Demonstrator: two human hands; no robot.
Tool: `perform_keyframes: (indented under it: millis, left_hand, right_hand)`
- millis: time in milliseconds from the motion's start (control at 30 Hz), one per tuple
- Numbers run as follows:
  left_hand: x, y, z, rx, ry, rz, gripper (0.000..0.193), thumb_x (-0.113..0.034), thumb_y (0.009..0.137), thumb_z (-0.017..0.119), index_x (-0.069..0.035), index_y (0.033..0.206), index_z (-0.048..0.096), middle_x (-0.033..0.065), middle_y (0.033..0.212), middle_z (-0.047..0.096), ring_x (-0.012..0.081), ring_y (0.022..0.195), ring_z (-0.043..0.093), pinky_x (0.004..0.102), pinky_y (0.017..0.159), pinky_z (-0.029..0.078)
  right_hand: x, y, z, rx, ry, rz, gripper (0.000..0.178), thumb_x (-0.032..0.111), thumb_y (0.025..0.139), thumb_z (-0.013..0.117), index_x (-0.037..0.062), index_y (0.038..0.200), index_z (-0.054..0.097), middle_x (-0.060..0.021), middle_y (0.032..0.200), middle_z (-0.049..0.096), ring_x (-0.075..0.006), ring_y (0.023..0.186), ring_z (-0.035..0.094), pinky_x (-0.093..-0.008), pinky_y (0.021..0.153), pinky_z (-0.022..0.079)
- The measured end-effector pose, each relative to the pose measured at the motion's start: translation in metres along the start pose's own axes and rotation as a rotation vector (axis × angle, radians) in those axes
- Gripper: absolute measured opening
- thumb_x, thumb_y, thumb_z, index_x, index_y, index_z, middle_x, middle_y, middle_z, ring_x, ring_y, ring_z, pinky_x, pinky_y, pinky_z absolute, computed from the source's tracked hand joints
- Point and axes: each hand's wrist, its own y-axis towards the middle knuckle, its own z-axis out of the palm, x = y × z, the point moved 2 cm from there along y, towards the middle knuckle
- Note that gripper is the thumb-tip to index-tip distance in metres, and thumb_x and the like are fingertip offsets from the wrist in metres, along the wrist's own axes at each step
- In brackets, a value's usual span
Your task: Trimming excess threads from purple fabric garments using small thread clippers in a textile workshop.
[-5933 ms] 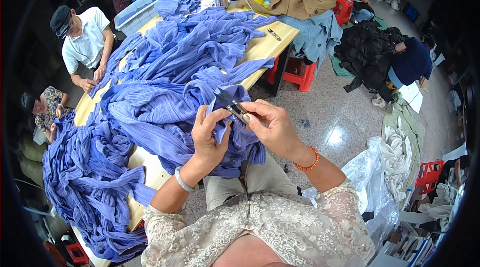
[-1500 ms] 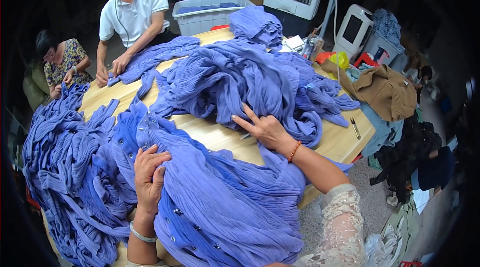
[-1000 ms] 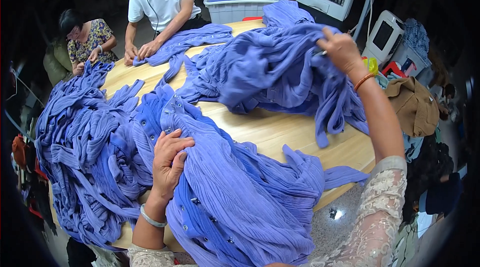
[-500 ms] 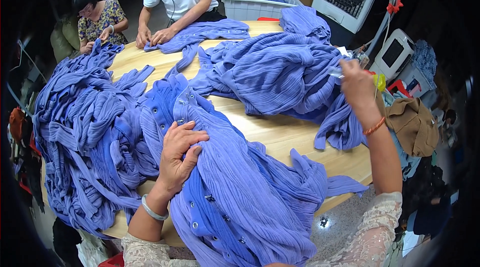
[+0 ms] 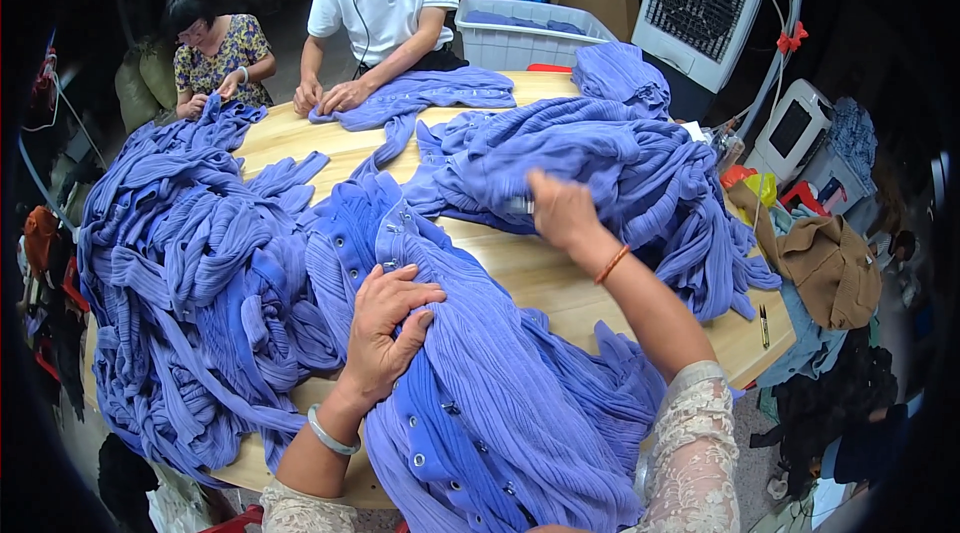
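Note:
A violet-blue ribbed garment (image 5: pixel 490 363) lies spread in front of me and hangs over the near table edge. Small metal fasteners line its darker placket band (image 5: pixel 425 433). My left hand (image 5: pixel 392 321) rests flat on this garment beside the band, fingers stretched out and thumb apart. Above the table, between that garment and the right-hand heap, my right hand (image 5: pixel 565 213) is closed. A small shiny object pokes out at its fingertips, too smeared by motion to name.
Similar garments form a large heap (image 5: pixel 190 283) at left and another heap (image 5: pixel 610 148) at far right. A pen (image 5: pixel 764 326) lies near the wooden table's (image 5: pixel 560 278) right edge. Across the table, two people handle garments. Behind stand a white bin (image 5: pixel 535 38) and an air cooler (image 5: pixel 700 8).
My right hand has swung left and nearer, from the right-hand heap toward the spread garment, uncovering the pen. My left hand keeps its place on the garment. The view has shifted slightly.

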Motion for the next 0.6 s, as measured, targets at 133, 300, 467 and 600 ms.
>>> perform_keyframes:
  millis: [133, 300, 467, 600]
  left_hand:
    - [-0.003, 0.002, -0.001, -0.008, -0.014, -0.008, 0.021, -0.026, 0.09, 0.058, -0.013, 0.102, 0.069, 0.0041, 0.105, 0.067, 0.027, 0.12, 0.051, 0.0498, 0.111, 0.02]
    - [0.001, 0.002, 0.006, -0.016, -0.03, -0.011, 0.022, -0.025, 0.089, 0.057, -0.012, 0.103, 0.069, 0.0035, 0.105, 0.068, 0.0263, 0.119, 0.052, 0.0494, 0.111, 0.02]
    - [0.01, -0.006, -0.003, -0.048, -0.014, -0.023, 0.02, -0.024, 0.09, 0.057, -0.011, 0.101, 0.069, 0.0036, 0.104, 0.067, 0.0265, 0.117, 0.053, 0.0481, 0.111, 0.019]
    - [0.005, 0.0, 0.003, -0.03, -0.021, 0.001, 0.02, -0.022, 0.089, 0.057, -0.011, 0.101, 0.069, 0.004, 0.103, 0.068, 0.0264, 0.118, 0.053, 0.0478, 0.111, 0.021]
  right_hand:
    - [0.004, 0.088, -0.071, -0.392, 0.179, 0.206, 0.029, 0.013, 0.082, 0.058, 0.01, 0.111, 0.053, -0.0212, 0.081, 0.066, -0.0432, 0.079, 0.063, -0.0531, 0.066, 0.049]
    - [-0.007, 0.126, -0.043, 0.123, 0.219, 0.33, 0.067, 0.027, 0.087, 0.057, 0.0125, 0.145, 0.026, -0.0252, 0.118, 0.059, -0.0391, 0.111, 0.057, -0.0467, 0.096, 0.043]
    - [0.025, 0.064, -0.043, 0.305, 0.309, 0.238, 0.047, 0.023, 0.089, 0.058, 0.0115, 0.133, 0.05, -0.02, 0.111, 0.064, -0.0364, 0.11, 0.057, -0.0425, 0.095, 0.044]
    - [0.009, -0.03, -0.067, 0.377, 0.322, 0.228, 0.034, 0.02, 0.087, 0.059, 0.0083, 0.119, 0.061, -0.0176, 0.1, 0.068, -0.0346, 0.094, 0.064, -0.0402, 0.083, 0.05]
